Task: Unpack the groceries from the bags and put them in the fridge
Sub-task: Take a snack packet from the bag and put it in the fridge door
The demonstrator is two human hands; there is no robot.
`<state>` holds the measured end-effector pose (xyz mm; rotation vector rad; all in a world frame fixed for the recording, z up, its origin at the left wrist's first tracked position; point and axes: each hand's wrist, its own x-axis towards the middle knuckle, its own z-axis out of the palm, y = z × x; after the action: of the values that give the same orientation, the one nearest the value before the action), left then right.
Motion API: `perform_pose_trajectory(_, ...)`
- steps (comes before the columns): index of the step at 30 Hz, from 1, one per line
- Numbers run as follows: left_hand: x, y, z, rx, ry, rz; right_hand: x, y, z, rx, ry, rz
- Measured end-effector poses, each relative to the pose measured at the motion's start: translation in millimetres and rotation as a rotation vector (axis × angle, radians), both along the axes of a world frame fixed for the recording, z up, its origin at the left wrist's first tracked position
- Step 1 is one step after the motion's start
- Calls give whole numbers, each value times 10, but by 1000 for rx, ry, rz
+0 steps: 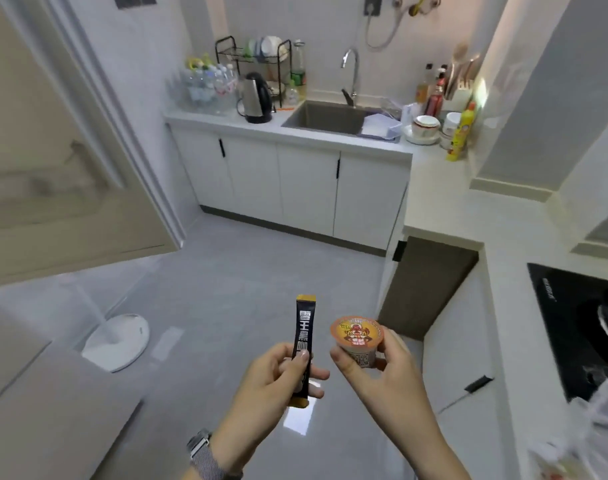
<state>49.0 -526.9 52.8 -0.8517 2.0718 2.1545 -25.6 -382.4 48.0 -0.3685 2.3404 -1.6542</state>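
Left hand (261,382) pinches an upright black sachet (304,344); right hand (382,372) grips a small cup (357,341); fridge unseen

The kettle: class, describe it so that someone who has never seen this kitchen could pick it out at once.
Start at the sink in the far counter and look just left of it along the worktop. The kettle stands there, between the sink and a cluster of clear water bottles, in front of a black dish rack. It alone has a steel body with a black lid and handle.
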Motion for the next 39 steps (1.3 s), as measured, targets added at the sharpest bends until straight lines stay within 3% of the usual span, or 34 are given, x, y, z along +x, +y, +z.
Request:
perform_pose_trajectory(14,1862,-2387,513,-130,178,505,1223,-2740,551,-182,-76,455)
perform_pose_trajectory(22,1752,-3118,815,-162,315,574,1010,-3537,1005,-188,23,523)
perform_pose_trajectory(39,983,-4444,1851,-184,525,454,273,-4945,2221,-355,273,673)
